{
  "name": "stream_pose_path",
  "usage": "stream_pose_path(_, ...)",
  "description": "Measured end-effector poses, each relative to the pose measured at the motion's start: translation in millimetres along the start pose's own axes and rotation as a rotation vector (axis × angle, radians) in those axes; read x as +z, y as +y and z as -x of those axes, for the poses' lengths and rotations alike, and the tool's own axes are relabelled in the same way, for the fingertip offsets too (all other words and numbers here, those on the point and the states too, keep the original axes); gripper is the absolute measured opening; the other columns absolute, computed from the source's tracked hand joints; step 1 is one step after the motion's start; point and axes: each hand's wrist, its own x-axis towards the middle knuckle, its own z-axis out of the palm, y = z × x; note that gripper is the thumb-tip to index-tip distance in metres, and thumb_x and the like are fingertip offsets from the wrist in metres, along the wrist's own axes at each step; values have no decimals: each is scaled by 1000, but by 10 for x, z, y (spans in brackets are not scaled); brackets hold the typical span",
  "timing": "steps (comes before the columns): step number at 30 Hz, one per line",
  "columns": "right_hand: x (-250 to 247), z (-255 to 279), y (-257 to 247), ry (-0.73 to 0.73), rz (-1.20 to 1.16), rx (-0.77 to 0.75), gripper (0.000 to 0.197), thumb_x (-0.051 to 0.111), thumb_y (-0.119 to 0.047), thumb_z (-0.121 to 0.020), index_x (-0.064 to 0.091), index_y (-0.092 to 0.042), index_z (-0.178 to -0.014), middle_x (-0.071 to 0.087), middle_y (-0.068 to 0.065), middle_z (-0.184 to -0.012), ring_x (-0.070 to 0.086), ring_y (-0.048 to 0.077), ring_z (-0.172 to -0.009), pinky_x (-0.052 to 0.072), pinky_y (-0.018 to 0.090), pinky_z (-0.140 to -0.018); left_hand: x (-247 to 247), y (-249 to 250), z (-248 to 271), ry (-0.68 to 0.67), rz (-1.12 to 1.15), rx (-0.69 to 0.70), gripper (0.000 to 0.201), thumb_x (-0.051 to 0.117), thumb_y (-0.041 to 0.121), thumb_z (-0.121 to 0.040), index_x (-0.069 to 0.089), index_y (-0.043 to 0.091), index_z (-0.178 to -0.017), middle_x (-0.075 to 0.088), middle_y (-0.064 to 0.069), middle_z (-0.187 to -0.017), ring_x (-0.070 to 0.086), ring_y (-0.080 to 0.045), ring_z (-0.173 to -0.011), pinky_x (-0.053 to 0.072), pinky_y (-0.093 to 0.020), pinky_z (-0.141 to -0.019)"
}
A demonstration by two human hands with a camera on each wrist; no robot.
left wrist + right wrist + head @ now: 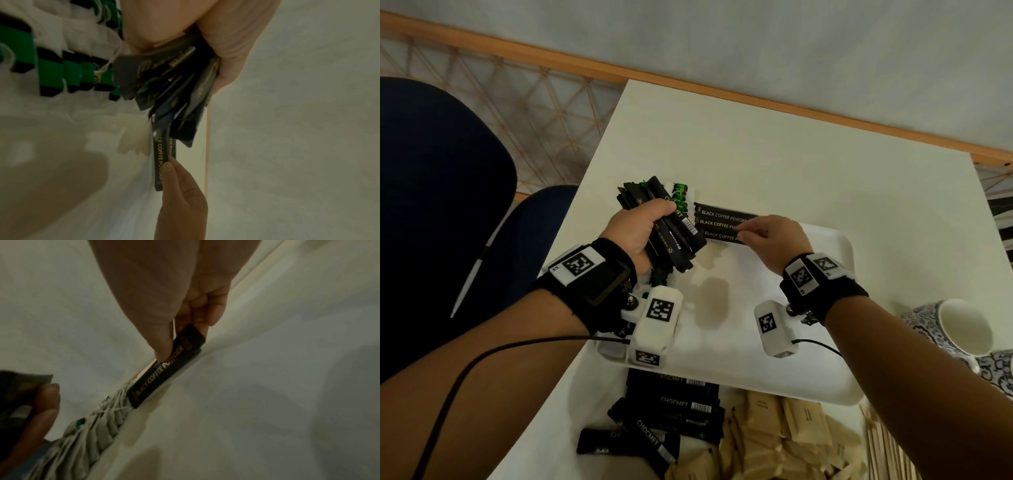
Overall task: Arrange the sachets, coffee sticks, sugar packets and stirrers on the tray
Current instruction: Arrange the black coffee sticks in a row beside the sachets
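My left hand (635, 228) grips a thick bundle of black coffee sticks (671, 236) above the left end of the white tray (835, 383). The same bundle (174, 91) fans out below my palm in the left wrist view. Three black coffee sticks (722, 224) lie side by side at the tray's far edge. My right hand (763, 233) pinches the right end of the nearest one, seen as a stick (164, 369) between thumb and fingers. Tea bags with green tags (51, 69) lie in a row at the tray's left.
Near me on the table lie more black sachets (674, 414), brown sugar packets (784, 435) and wooden stirrers (887, 445). A patterned cup (955, 329) stands at the right. A blue chair (441, 192) is left of the table. The tray's middle shows a brownish stain (712, 301).
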Motion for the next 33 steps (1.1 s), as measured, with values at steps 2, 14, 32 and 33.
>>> stream_pose_path(2, 6, -31, -20, 3, 75, -23, 19, 59, -30, -89, 72, -28, -103, 62, -6, -95, 57, 14, -88, 46, 28, -78, 2, -3, -3, -13, 9, 2, 11, 67, 17, -85, 65, 10, -93, 68, -8, -81, 68, -23, -67, 56, -38, -66)
stream_pose_path(14, 90, -169, -28, 19, 170, -94, 16, 62, -30, -87, 72, -30, -99, 55, -4, -93, 54, 19, -98, 44, 31, -84, 18, -56, -19, -5, 12, -8, 17, 68, 16, -84, 66, 8, -100, 69, -11, -90, 68, -26, -76, 57, -40, -72)
stream_pose_path(32, 118, -68, 70, 45, 124, -143, 22, 69, -26, -81, 70, -24, -103, 49, -8, -94, 51, 13, -91, 40, 24, -81, 58, -78, -8, -29, 36, -31, 15, 68, 15, -84, 67, 7, -97, 70, -12, -89, 69, -27, -76, 57, -44, -76)
stream_pose_path(33, 124, -72, 67, 46, 128, -141, 23, 69, -26, -81, 69, -24, -104, 49, -8, -94, 50, 12, -90, 40, 24, -80, 54, -79, -14, -28, 35, -30, 14, 68, 15, -84, 67, 8, -97, 70, -12, -89, 69, -27, -77, 56, -45, -77)
